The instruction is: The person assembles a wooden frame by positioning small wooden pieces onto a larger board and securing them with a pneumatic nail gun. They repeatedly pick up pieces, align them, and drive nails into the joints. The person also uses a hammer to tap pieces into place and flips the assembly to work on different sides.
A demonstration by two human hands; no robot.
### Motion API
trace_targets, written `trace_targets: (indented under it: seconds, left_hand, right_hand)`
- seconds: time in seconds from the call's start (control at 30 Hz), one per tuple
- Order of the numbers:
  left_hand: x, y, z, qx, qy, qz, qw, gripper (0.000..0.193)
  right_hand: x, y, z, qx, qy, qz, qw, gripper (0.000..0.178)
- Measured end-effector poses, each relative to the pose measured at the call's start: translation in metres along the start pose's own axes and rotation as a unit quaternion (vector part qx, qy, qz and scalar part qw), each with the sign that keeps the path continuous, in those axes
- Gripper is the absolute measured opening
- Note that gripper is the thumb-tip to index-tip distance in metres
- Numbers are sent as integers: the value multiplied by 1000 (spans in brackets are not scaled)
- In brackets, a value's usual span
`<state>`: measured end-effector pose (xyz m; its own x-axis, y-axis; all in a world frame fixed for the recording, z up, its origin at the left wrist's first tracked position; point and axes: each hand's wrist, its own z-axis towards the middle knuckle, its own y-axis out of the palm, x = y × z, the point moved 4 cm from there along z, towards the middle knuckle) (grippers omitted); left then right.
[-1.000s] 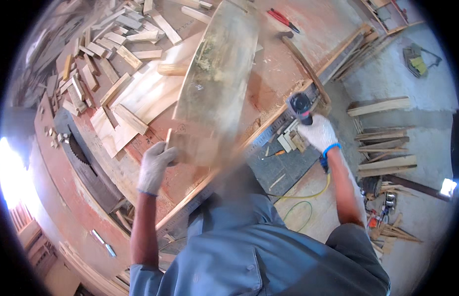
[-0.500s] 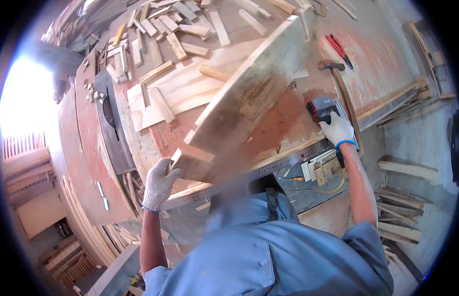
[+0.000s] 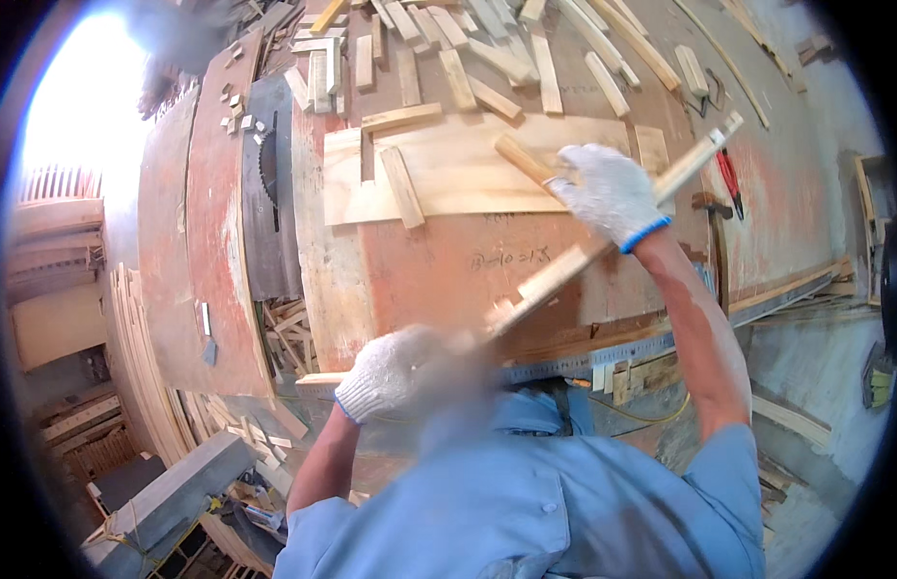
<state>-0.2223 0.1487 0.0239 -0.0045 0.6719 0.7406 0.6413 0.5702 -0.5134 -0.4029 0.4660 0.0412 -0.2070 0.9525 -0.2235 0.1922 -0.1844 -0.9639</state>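
A long wooden board [image 3: 574, 270] stands tilted on edge, running from near my body toward the far right, with notches at its near end. My left hand [image 3: 386, 372], in a white glove, is closed at that near end, its fingertips lost in a blur. Across the board reaches my gloved right hand [image 3: 608, 193], with its fingers around the end of a short wood block [image 3: 524, 162]. The block lies over a pale plywood panel [image 3: 458, 198], which also bears a loose wood strip [image 3: 402, 188].
Several wood offcuts [image 3: 458, 77] lie scattered at the back of the workbench [image 3: 420, 280]. A saw blade [image 3: 267, 179] protrudes from its slot at left. Red-handled pliers [image 3: 729, 183] and a hammer [image 3: 711, 203] lie at right. A metal ruler edge [image 3: 584, 365] lines the front.
My right hand has let go of the dark power tool and moved left and away to the wood block. The board has turned more upright on its edge; my left hand has shifted right.
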Motion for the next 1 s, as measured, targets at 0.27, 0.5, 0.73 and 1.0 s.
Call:
trace_targets:
  seconds: [0.27, 0.5, 0.73, 1.0]
  left_hand:
    - [-82, -20, 97, 245, -91, -19, 965, 59]
    - [-80, -45, 210, 244, -223, 169, 929, 75]
    - [-42, -104, 256, 371, 22, 241, 897, 78]
    - [-75, -145, 331, 244, 26, 386, 889, 54]
  right_hand:
    - [35, 125, 98, -198, 53, -97, 974, 59]
    - [29, 138, 106, -192, 75, -109, 972, 39]
    - [38, 88, 144, 60, 111, 166, 978, 37]
    - [58, 86, 144, -35, 132, 142, 980, 38]
